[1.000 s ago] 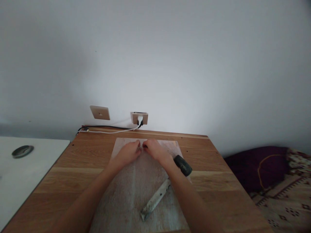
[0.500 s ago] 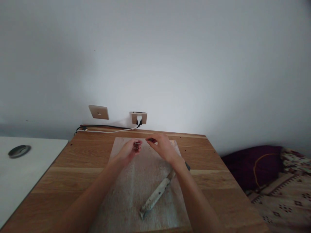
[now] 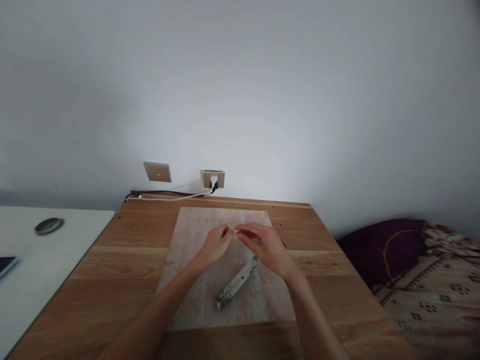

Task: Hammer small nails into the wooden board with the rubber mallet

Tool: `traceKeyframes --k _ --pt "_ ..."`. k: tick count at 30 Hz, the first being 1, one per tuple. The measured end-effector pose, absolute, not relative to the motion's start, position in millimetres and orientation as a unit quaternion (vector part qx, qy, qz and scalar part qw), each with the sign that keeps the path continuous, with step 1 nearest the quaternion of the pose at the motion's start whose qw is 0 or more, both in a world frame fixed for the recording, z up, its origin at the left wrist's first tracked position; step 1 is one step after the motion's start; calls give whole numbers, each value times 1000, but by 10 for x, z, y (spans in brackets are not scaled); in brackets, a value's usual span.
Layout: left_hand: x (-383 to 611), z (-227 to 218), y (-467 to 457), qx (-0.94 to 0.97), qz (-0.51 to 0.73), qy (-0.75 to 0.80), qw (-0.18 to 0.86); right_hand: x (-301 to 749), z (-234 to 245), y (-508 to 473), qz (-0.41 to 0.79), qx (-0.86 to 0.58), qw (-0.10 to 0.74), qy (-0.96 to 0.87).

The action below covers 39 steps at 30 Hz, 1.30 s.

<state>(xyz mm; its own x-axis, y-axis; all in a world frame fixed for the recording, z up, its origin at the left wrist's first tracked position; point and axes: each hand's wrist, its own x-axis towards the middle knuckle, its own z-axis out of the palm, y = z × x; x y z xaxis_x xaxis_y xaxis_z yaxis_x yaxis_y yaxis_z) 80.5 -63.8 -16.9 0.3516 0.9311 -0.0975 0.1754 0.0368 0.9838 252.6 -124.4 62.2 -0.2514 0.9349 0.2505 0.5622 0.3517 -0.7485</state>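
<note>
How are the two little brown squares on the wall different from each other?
The left wall plate has nothing plugged in, while the right wall plate holds a white plug whose white cable runs left along the back edge of the wooden table. The left one looks wider and tilted in the picture; the right one looks smaller and straighter. Both are tan and sit low on the white wall.

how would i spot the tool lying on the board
The wooden table carries a pale board. On it, partly under the right hand, lies a long whitish, stained handle, set slantwise. It is the only long thing on the board.
</note>
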Motion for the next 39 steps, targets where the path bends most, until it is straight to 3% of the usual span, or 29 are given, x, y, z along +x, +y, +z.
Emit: traceKeyframes --k 10,15,19,39 --pt "610 -117 -1037 799 301 387 348 3051 -126 -2303 244 -634 446 -583" --pt "74 -164 -1422 824 269 444 226 3366 -647 -2786 74 -732 391 -553" --pt "-308 -398 -1761 838 213 492 101 3301 -856 -2953 40 -745 354 -564" --pt "-1673 -354 -1835 733 139 666 14 1951 -658 -2655 178 -618 359 -676"
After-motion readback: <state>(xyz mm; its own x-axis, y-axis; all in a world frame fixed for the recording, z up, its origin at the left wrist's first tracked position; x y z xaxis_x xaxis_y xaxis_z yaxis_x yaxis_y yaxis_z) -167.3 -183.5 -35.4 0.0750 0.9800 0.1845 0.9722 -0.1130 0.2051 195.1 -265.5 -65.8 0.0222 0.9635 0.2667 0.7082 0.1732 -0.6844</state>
